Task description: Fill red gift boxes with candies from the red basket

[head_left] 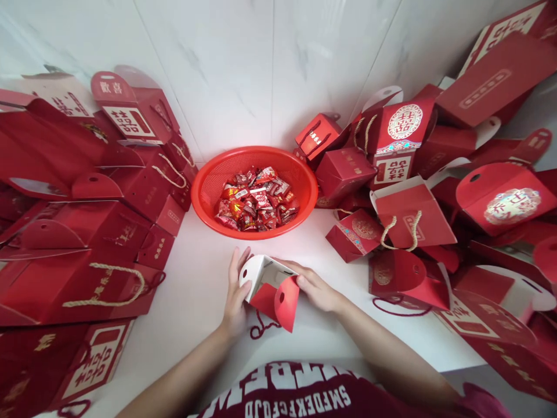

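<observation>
Between my two hands is a small red gift box (264, 297) with a white inside, its top open. One rounded flap with a hole, white side showing, stands up at the left. Another flap, red with a dark hole, hangs toward me at the right. My left hand (237, 296) grips the box's left side, thumb on the white flap. Against the right side my right hand (315, 287) holds it, thumb near the upper corner. A dark red cord (261, 331) loops below the box. Beyond it, a red plastic basket (202, 200) holds many wrapped candies (261, 200).
Red gift boxes (73, 229) are stacked along the left, some with rope handles. More red boxes (413, 212) lie piled at the right, several with open flaps. A white tabletop (191, 278) lies under my hands, and a pale marbled wall (235, 69) stands behind.
</observation>
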Demonstrator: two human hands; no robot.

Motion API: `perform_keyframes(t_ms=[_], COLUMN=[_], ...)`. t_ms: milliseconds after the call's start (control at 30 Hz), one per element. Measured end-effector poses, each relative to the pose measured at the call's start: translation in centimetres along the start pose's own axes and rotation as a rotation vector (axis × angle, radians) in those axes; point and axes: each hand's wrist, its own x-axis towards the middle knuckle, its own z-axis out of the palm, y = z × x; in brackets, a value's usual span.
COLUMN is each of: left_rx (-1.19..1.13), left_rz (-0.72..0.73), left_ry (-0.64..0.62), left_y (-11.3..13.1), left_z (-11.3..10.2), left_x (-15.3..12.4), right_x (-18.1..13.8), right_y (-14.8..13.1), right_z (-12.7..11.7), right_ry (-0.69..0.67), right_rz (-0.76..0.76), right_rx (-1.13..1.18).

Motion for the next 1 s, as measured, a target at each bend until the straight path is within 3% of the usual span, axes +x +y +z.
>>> perform_keyframes(t_ms=[167, 300, 433, 500, 667, 800, 900, 1000], left_rx=[0.597, 0.835, 0.608, 0.439, 0.183, 0.216, 0.212, 0.201], left_rz=[0.343, 0.345, 0.357, 0.296, 0.112, 0.091, 0.11, 0.123], left_ry=[-0.056, -0.111, -0.408, -0.487, -0.512, -0.446, -0.38, -0.388], left_y=[0.6, 1.0, 0.3, -0.1, -0.6, -0.6, -0.7, -0.8], left_z=[-1.8, -2.4, -2.3, -2.2, -2.0, -1.9, -1.7, -1.5], left_x=[0.6, 0.9, 1.0, 1.0, 1.2, 1.3, 1.4, 1.5], right_x=[0.5, 0.7, 0.8, 0.9, 1.2, 1.0, 0.4, -0.1], right_y=[0.5, 0.8, 0.5, 0.3, 0.3, 0.0, -0.8, -2.0], right_z=[-0.1, -0.3, 0.1, 0.4, 0.9, 0.7, 0.5, 0.5], right_ry=[0.066, 0.166, 0.167, 0.135, 0.101, 0.267, 0.362, 0.238], right_rz=[-0.006, 0.022, 0.055, 0.082, 0.054, 0.015, -0.127, -0.342], right_rx=[0.027, 0.028, 0.068, 0.102, 0.114, -0.028, -0.21, -0.437])
